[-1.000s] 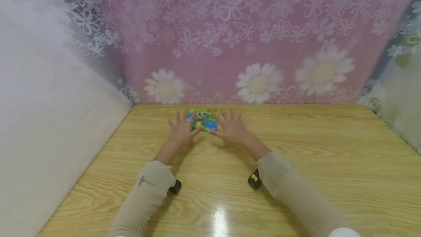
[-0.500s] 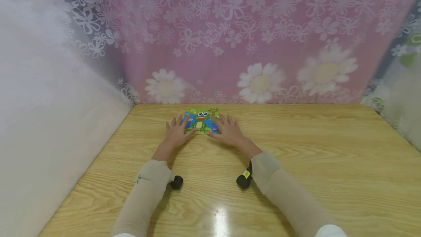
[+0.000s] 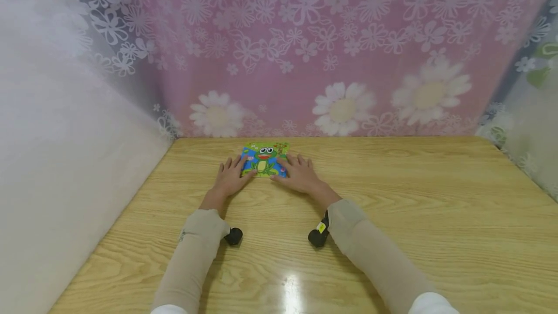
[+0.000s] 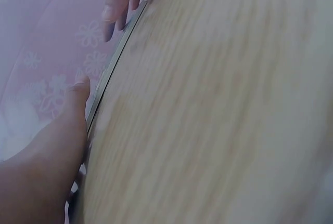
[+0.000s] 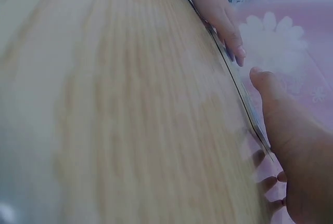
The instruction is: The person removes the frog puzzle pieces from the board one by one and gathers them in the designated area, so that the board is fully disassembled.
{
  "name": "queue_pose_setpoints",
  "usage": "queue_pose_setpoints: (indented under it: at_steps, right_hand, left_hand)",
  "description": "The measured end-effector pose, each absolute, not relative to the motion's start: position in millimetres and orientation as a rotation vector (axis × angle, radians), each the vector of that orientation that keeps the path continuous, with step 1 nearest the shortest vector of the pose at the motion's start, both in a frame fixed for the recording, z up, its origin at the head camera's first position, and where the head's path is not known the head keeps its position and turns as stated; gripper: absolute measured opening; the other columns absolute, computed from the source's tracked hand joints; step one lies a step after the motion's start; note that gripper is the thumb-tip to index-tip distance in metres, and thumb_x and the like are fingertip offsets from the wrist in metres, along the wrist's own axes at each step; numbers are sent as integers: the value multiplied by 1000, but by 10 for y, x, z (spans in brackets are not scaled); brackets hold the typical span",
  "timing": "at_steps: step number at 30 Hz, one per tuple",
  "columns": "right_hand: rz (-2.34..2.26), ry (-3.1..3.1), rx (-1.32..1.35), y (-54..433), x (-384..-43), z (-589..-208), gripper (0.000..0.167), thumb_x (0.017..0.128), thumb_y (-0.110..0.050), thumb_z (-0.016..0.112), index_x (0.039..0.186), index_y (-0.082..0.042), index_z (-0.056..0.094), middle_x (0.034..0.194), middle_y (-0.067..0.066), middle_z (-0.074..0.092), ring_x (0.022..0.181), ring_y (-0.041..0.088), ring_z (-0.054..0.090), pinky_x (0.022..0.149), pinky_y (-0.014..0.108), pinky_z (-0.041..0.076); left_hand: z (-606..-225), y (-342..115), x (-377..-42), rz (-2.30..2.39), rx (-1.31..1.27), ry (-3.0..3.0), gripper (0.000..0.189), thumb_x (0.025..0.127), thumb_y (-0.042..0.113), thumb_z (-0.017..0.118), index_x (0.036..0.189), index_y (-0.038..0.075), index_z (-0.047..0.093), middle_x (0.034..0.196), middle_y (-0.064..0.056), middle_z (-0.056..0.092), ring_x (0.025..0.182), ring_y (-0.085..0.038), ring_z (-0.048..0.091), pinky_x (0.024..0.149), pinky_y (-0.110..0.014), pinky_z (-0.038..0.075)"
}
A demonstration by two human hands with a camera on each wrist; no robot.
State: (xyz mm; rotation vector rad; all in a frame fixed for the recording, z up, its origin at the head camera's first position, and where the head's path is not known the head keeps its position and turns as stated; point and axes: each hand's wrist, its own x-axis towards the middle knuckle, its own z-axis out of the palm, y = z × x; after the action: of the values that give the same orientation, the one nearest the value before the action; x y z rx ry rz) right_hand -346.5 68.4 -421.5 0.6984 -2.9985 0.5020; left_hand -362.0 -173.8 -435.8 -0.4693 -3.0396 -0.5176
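Note:
A flat rectangular board with a frog picture (image 3: 262, 165) lies on the wooden table near its far edge. My left hand (image 3: 228, 178) rests at its left side, with the thumb over the near left corner. At the opposite side, my right hand (image 3: 301, 176) touches the right edge, thumb over the near right corner. Fingers of both hands look extended and relaxed. In the left wrist view, the board's thin near edge (image 4: 115, 60) shows between the hands, low on the table. The right wrist view shows my right thumb (image 5: 266, 84) above that edge; the other fingers are partly hidden.
The wooden table (image 3: 414, 227) stretches to the right and toward me. A pink flowered cloth (image 3: 279, 96) hangs behind its far edge, and a pale cloth (image 3: 78, 159) closes the left side. Black wrist cameras (image 3: 318, 237) hang under both cuffs.
Both hands have come down and slid slightly left and toward me, fingers less spread, uncovering more of the frog picture. The board looks straighter and a little farther left.

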Motion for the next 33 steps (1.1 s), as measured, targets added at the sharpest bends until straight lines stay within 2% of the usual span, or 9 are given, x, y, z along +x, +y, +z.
queue_pose_setpoints:
  at_steps: [7, 12, 22, 27, 33]
  right_hand:
    - [470, -3007, 694, 679, -3480, -4226, 72, 87, -67, 36, 146, -24, 30, 150, 11, 20, 133, 42, 12, 101, 62, 4]
    - [474, -3007, 693, 690, -3490, -4242, 71, 87, -66, 38, 145, -25, 32, 149, 10, 21, 134, 41, 13, 102, 61, 5]
    - [464, -2999, 734, 758, -3444, -4246, 67, 87, -62, 44, 143, -25, 37, 148, 10, 24, 134, 39, 14, 102, 60, 6]
    - [440, -2982, 748, 788, -3402, -4229, 64, 87, -59, 47, 141, -25, 41, 147, 10, 28, 133, 37, 20, 102, 60, 8]
    - [467, -2983, 757, 828, -3349, -4210, 62, 87, -58, 49, 140, -24, 43, 146, 9, 28, 134, 36, 19, 103, 58, 6]
  left_hand:
    - [-4359, -1729, -3616, -503, -442, -3057, 78, 89, 65, 30, 148, 15, 19, 152, -10, 12, 136, -35, 3, 106, -51, -3]
    - [-4316, -1713, -3542, -545, -456, -3049, 75, 91, 61, 35, 147, 13, 22, 151, -11, 14, 136, -35, 5, 105, -52, -2]
    - [-4322, -1736, -3410, -517, -490, -3081, 76, 91, 62, 33, 148, 14, 19, 152, -9, 10, 136, -34, 2, 105, -52, -4]
    - [-4308, -1720, -3324, -443, -489, -3085, 76, 90, 63, 34, 148, 16, 19, 152, -8, 12, 136, -34, 5, 106, -52, -1]
    - [-4296, -1701, -3238, -425, -498, -3057, 76, 90, 62, 36, 148, 15, 22, 151, -9, 15, 136, -36, 8, 106, -53, 1]
